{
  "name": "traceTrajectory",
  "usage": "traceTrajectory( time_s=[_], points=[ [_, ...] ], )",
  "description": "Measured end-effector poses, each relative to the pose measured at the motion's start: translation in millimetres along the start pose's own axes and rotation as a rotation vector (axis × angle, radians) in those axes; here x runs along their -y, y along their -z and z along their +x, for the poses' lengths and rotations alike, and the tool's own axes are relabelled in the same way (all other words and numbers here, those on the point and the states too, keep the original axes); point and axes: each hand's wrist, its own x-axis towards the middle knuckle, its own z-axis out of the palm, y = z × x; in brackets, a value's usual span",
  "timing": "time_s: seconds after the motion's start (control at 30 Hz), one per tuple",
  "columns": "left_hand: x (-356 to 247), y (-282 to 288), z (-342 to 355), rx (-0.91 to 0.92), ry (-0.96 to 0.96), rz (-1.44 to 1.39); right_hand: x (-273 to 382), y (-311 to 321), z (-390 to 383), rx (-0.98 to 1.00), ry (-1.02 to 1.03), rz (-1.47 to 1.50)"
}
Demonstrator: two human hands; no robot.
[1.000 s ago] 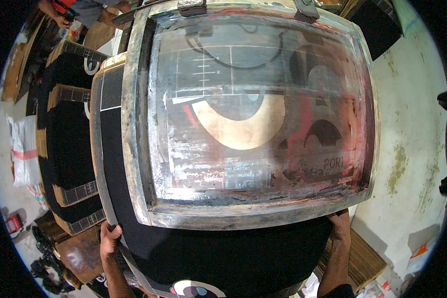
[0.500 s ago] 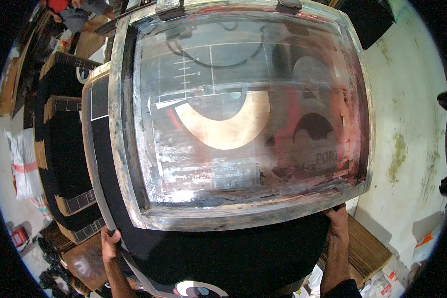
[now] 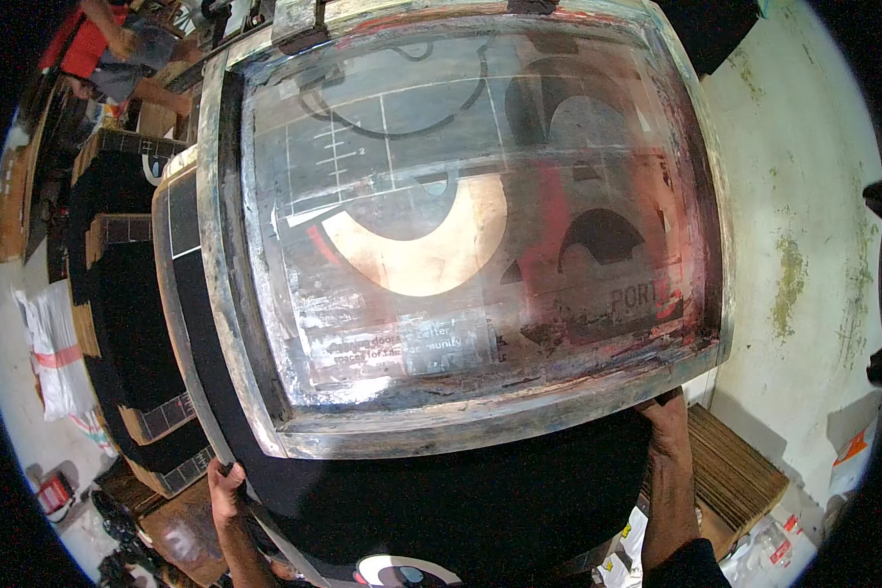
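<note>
Though under frame (image 3: 441, 434), board (image 3: 441, 500) between both grips (image 3: 225, 490) (image 3: 667, 421).

your fisheye view bends straight edges and blackens the corners; white glare streaks the screen-printing mesh (image 3: 461, 240) near its lower left, and shadows darken the pale wall (image 3: 799, 245) low down.

The mesh (image 3: 461, 220) is grey, streaked red — the panel (image 3: 461, 500) black.

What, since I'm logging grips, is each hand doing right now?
Left hand: closed on the grey edge of the large black flat panel.
Right hand: at the lower right of the worn grey rectangular frame; fingertips hidden, grip cannot be told.
</note>
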Motion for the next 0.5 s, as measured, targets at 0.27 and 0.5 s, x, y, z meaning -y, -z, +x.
traceTrajectory(
  time_s=[0.27, 0.5],
  points=[
    [-14, -10, -9, 0.009, 0.031, -0.054, -1, 1, 1, 0.027, 0.068, -0.033],
    [-20, -15, -10, 0.033, 0.025, -0.102, -3, 3, 3, 0.060, 0.080, -0.036]
  ],
)
